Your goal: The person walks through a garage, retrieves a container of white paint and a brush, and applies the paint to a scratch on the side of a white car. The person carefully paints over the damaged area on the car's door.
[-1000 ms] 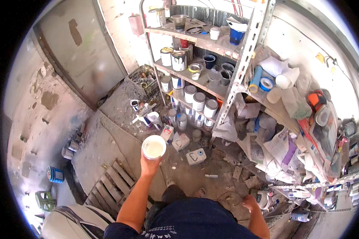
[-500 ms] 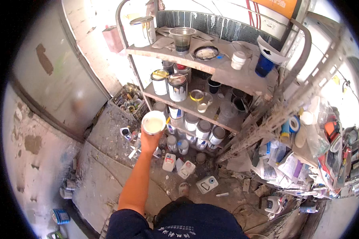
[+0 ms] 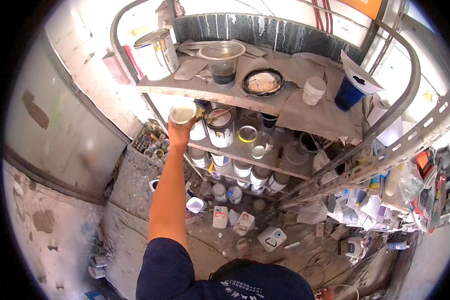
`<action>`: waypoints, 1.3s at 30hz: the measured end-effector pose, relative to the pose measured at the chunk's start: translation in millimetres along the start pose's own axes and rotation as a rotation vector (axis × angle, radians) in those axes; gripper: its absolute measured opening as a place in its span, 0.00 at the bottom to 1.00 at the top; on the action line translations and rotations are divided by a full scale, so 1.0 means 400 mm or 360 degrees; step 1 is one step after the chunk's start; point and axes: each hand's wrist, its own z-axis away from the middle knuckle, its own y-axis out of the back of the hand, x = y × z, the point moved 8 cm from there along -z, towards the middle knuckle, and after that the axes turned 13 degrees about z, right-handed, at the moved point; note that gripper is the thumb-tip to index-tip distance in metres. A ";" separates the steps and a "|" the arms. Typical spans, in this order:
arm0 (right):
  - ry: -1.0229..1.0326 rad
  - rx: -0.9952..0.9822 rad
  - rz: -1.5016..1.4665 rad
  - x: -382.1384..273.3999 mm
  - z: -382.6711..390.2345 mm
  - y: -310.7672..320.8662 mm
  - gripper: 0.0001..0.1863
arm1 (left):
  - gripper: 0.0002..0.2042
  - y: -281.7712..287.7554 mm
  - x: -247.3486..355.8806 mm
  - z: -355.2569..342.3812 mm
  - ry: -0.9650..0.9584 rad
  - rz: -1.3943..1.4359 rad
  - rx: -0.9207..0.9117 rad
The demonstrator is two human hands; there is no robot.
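Observation:
My left arm reaches out toward the shelf rack. In my left hand [image 3: 179, 132] is a clear cup of cream-coloured paint [image 3: 183, 112], its fingers wrapped round the lower part. The cup is held nearly upright, in front of the middle shelf's left end and just below the top shelf's edge. Right behind it stand paint cans, among them a white can with dark drips [image 3: 220, 131]. Only a small bit of my right hand [image 3: 326, 294] shows at the bottom edge, beside a thin pale loop; its fingers cannot be made out.
The top shelf [image 3: 205, 92] bears a large paint can [image 3: 156, 56], a clear tub [image 3: 222, 65], a round lid [image 3: 263, 82], a white jar [image 3: 314, 91] and a blue cup [image 3: 352, 90]. Slotted metal posts [image 3: 380, 155] rise at right. Several plastic jugs [image 3: 272, 238] stand on the floor.
My left hand has carried the cup forward and up, to the rack's left end. The rack now appears closer. A bit of my right hand has come into view at the bottom edge.

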 end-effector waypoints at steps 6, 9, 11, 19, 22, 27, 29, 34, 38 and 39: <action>-0.0539 -0.0234 -0.0338 -0.014 0.082 -0.076 0.18 | 0.34 -0.015 -0.061 -0.119 -0.0021 -0.0098 0.0066; -0.0818 -0.0276 -0.0096 0.002 0.122 -0.088 0.22 | 0.30 -0.043 -0.083 -0.142 0.0069 -0.0133 0.0090; -0.0639 -0.0098 0.0288 -0.024 0.136 -0.079 0.23 | 0.31 -0.066 -0.106 -0.147 0.0193 -0.0152 0.0067; -0.0594 0.0045 0.0233 -0.232 0.099 -0.007 0.19 | 0.36 -0.065 -0.130 -0.158 0.0151 -0.0220 0.0009; -0.0712 0.0060 -0.0192 -0.197 0.043 -0.028 0.17 | 0.39 -0.043 -0.159 -0.181 0.0084 -0.0340 -0.0035; -0.0886 0.0133 -0.0809 -0.176 0.062 -0.073 0.14 | 0.40 -0.097 -0.118 -0.129 0.0113 -0.0383 -0.0093; -0.0906 0.0135 -0.1067 -0.173 0.047 -0.074 0.12 | 0.45 0.021 -0.107 -0.132 0.0047 -0.0403 -0.0041; -0.1016 0.0356 -0.1301 0.015 0.084 -0.178 0.14 | 0.38 -0.010 -0.053 0.134 -0.0134 -0.0187 -0.0094; -0.0770 0.0470 -0.0112 -0.081 0.090 -0.161 0.16 | 0.28 0.036 -0.104 0.502 0.0033 -0.0399 -0.0256; -0.0859 0.0315 -0.0336 -0.109 0.073 -0.148 0.16 | 0.28 0.060 -0.149 0.604 0.0091 -0.0443 -0.0387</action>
